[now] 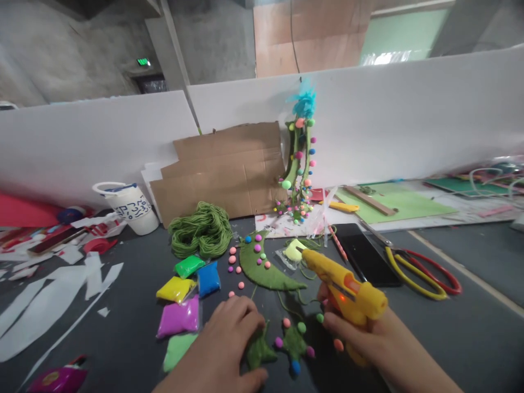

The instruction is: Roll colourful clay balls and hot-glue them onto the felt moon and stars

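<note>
At the worktop's near edge, the left hand (229,341) presses loosely spread fingers on the left end of a green felt piece (295,344). The piece stretches rightward toward the right hand (362,338), which is closed around a glue gun (344,286). The nozzle points away and left, toward the felt crescent (262,267).

Bare dark tabletop (470,333) open right of my glue gun (347,289), scissors (421,270) and phone (366,254) beyond, clay packets (180,289) (tightly bunched) crowding my left, felt crescent (262,267) and pom-poms (238,269) ahead
</note>
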